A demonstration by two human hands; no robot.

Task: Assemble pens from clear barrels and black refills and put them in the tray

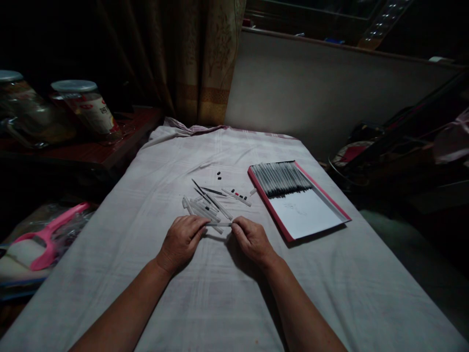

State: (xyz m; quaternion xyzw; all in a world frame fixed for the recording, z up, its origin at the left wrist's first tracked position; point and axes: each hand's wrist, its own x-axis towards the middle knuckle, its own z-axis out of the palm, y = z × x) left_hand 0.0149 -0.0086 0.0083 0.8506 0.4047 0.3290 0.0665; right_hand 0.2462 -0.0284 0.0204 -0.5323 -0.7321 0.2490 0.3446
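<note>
Between my two hands, held level, is a slim translucent pen (220, 224). My left hand (184, 239) pinches its left end, and the fingers of my right hand (253, 238) are closed on its right end. Just beyond them lies a loose pile of clear pen barrels (201, 209). Dark ink refills (213, 191) lie across the far side of that pile. Small black plugs (219, 175) are scattered farther back, with a red one (236, 194) among others to the right. The fingertips hide both ends of the held pen.
To the right is a shallow box (318, 215) with a red rim, holding a row of pens (281, 178) with black ends. A white plaid cloth (212, 303) covers the surface. Jars (90, 110) stand on a dark red table at left, above a pink-handled item (54, 234).
</note>
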